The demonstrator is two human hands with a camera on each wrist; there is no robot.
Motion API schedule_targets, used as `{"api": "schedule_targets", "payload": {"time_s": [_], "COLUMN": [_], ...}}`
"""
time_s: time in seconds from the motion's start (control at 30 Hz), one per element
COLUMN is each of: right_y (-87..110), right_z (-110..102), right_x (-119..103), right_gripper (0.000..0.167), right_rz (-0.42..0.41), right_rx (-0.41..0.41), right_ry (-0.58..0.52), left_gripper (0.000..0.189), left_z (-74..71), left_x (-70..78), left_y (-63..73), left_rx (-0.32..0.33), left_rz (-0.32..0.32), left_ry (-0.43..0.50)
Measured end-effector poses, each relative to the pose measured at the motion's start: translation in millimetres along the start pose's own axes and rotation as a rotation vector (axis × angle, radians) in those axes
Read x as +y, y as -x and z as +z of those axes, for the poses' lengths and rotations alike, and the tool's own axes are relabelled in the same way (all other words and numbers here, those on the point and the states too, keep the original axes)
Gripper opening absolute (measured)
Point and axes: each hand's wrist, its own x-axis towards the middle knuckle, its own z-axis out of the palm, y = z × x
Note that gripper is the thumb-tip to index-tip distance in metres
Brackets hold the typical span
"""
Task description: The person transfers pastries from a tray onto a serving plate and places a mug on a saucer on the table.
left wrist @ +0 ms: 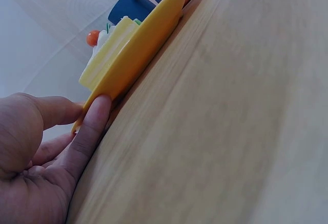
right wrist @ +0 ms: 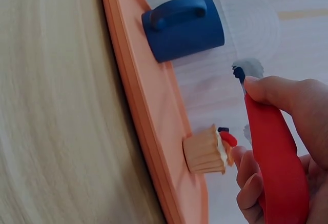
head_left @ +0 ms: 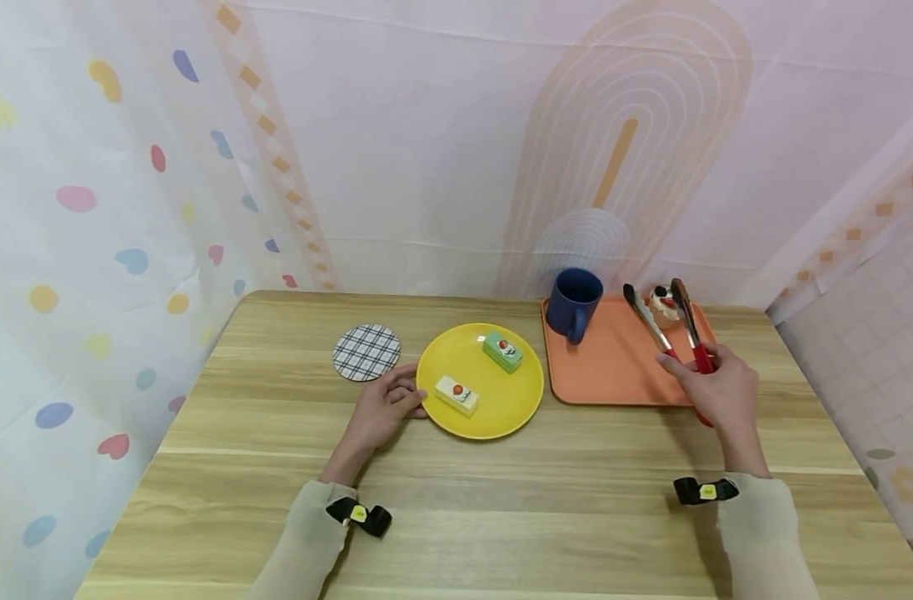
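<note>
My left hand pinches the left rim of a yellow plate, thumb above and fingers below in the left wrist view. On the plate lie a pale yellow cake slice and a green cake slice, each with a decorated top. My right hand grips red-handled tongs. Their two dark-tipped arms stand apart, on either side of a cupcake with cream and berries. The cupcake sits at the back right of an orange tray; whether the tongs touch it I cannot tell.
A dark blue mug stands at the tray's back left corner, handle toward the front. Left of the plate lies a round checked coaster. The wooden table ends at a patterned cloth backdrop.
</note>
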Motion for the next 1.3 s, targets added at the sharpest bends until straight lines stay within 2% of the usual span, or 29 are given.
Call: {"api": "schedule_targets", "payload": {"time_s": [0.4,0.87,1.3], "right_y": [-5.0,-8.7,-14.6], "right_z": [-3,-5,-6], "right_x": [12,22,26], "right_gripper": [0.094,0.098,0.099], "right_rz": [0.1,0.161,0.157], "right_rx": [0.011,-0.018,-0.07], "right_ry": [0.017,0.045,0.106], "left_gripper": [0.049,0.049,0.049], "left_z": [1.0,0.1,0.4], "left_x": [0.3,-0.8,-2.4], "left_y": [0.3,-0.7,-0.8], "left_rx": [0.011,0.011,-0.002], "left_rz": [-0.007,-0.004,0.011], "left_ry": [0.004,0.012,-0.008]}}
